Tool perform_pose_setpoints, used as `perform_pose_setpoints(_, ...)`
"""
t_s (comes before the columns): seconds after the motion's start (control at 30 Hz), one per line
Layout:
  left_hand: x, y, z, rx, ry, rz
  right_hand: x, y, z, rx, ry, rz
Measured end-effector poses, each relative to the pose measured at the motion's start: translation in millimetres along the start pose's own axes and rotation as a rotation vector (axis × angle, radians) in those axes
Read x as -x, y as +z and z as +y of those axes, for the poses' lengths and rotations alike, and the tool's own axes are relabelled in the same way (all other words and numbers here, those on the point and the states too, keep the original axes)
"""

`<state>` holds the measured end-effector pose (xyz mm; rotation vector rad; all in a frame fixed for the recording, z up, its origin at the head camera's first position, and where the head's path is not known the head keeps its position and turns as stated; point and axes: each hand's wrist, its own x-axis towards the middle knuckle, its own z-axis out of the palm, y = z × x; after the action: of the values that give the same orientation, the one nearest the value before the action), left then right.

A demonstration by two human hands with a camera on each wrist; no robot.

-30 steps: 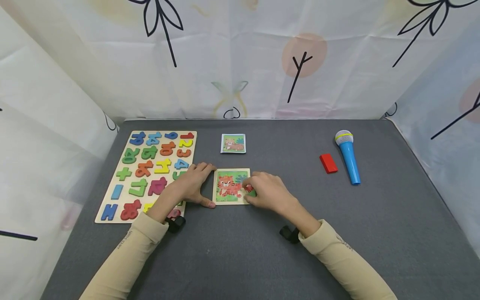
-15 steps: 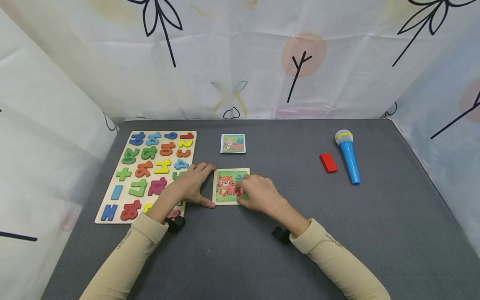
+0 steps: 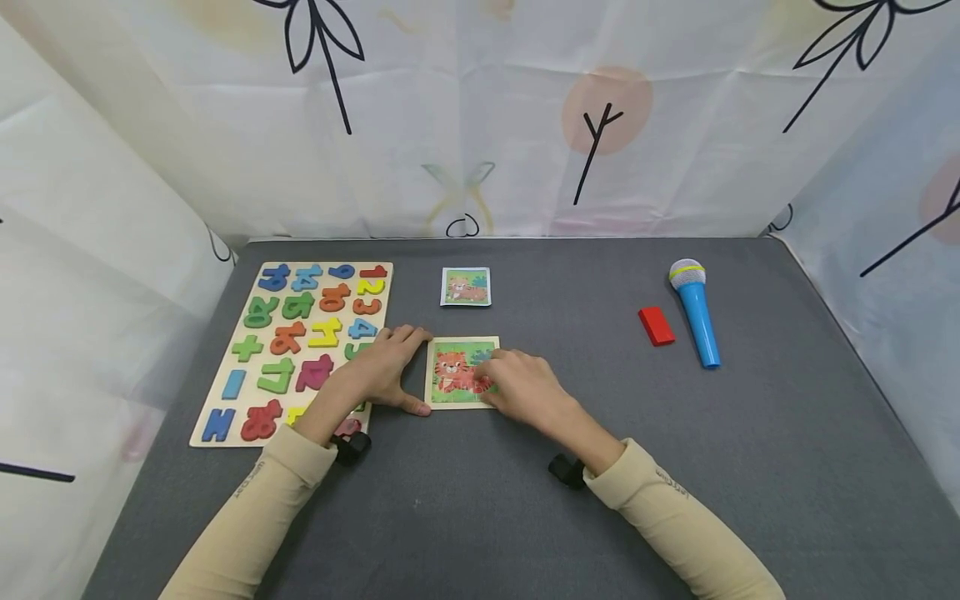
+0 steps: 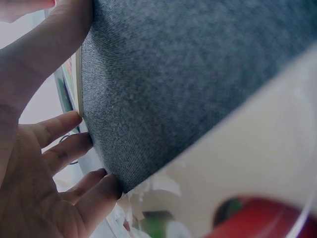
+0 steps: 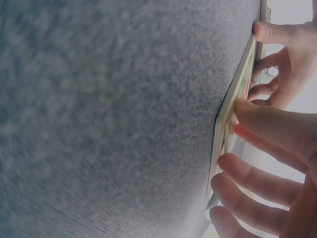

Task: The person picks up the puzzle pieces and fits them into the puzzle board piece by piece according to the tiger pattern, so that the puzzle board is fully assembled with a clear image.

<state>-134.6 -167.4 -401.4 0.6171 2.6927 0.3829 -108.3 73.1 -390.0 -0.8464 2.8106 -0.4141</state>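
Observation:
A small square picture puzzle (image 3: pixel 450 375) with a pale wooden frame and a red tiger on green lies at the middle of the table. My left hand (image 3: pixel 390 371) spreads beside it, thumb and forefinger against its left edge. Over the puzzle's right part, my right hand (image 3: pixel 527 386) pinches a puzzle piece (image 3: pixel 483 387) between thumb and forefinger, low on the board. Most of that piece is hidden by the fingers. In the right wrist view, the thumb (image 5: pixel 262 116) lies at the frame's near edge and the other fingers reach along the right side.
A wooden board (image 3: pixel 251 398) of colourful number and sign pieces lies on the left, partly under the left forearm. Behind the puzzle lies a small tiger picture card (image 3: pixel 466 287). A red block (image 3: pixel 657 326) and a blue toy microphone (image 3: pixel 698 321) lie at right.
My right hand has moved left over the puzzle with the piece, then shifted slightly back to the right. The left hand has stayed at the puzzle's left edge.

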Motion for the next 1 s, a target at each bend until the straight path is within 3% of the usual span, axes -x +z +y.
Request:
perform_pose_setpoints(0.5,-0.2,1.1,-2.1,-0.011,0.013,0.016,-1.2,2.8,-1.5,-0.065,0.043,-0.019)
perform_pose_setpoints(0.7,-0.3,0.1,-1.7,-0.01,0.011,0.012,-1.0,-1.4,1.7,-0.127,0.005,-0.039)
perform_pose_setpoints(0.87,-0.5,0.1,-1.7,-0.013,0.009,0.011,-2.1,-0.4,4.1,-0.103,-0.045,-0.047)
perform_pose_setpoints(1.0,-1.0,0.5,-1.2,-0.017,0.009,0.009,-1.4,-1.8,3.6,-0.073,-0.048,-0.1)
